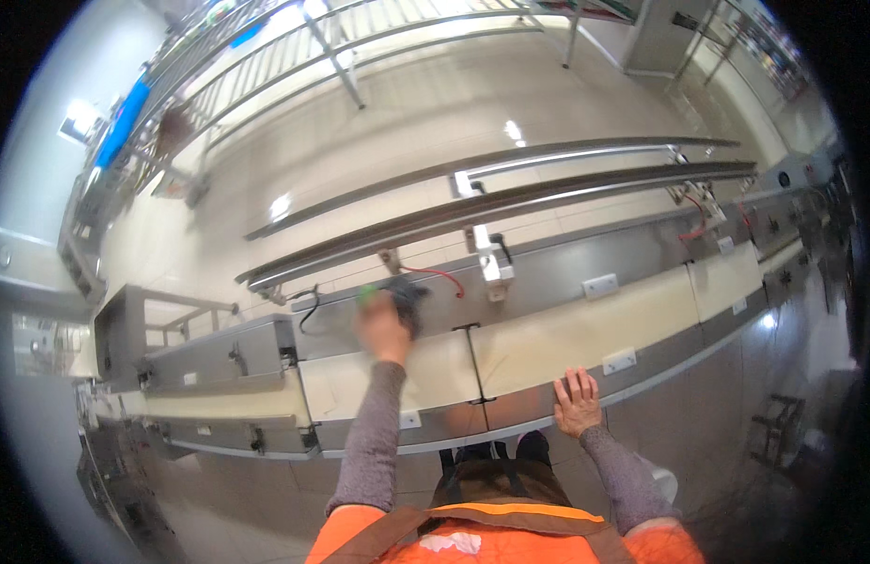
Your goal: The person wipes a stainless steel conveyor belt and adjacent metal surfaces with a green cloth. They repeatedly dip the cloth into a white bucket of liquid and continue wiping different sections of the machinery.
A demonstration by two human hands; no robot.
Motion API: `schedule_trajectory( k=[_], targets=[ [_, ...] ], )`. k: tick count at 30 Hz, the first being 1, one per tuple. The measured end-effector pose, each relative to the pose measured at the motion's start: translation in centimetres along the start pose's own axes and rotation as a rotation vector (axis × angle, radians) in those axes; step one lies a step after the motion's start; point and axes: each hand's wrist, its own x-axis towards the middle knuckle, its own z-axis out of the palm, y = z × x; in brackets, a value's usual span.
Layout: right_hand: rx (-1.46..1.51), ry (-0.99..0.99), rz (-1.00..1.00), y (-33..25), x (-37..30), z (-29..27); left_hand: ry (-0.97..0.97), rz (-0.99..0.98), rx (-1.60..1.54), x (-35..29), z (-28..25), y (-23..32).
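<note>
With my left arm stretched across the conveyor, my left hand [382,329] presses a dark grey, rag-like bundle [408,303] against the metal side rail [538,268] on the far side. Motion smears this hand, and a spot of green shows beside its fingers; the bundle's exact kind is unclear. My right hand [578,402] lies flat, fingers spread, on the near edge of the conveyor, holding nothing. Between the hands runs the cream conveyor belt [576,338], split into sections by dark joints.
Above the far rail stand long metal guide rails [510,211] on brackets, with a red cable [435,274] and a black cable [309,310] hanging below. Another conveyor section [219,404] continues left. A roller rack [360,42] stands beyond the tiled floor [435,103].
</note>
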Motion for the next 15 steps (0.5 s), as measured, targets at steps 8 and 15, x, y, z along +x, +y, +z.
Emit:
schedule_trajectory(
  k=[8,15],
  targets=[
    [-0.007,-0.001,0.020,0.7,-0.8,0.1,-0.027,0.095,-0.117,-10.7,-1.8,6.8],
    [0.009,0.047,0.020,0.6,-1.4,-0.1,-0.224,0.348,-0.231,-19.6,-2.9,15.5]
  ],
)
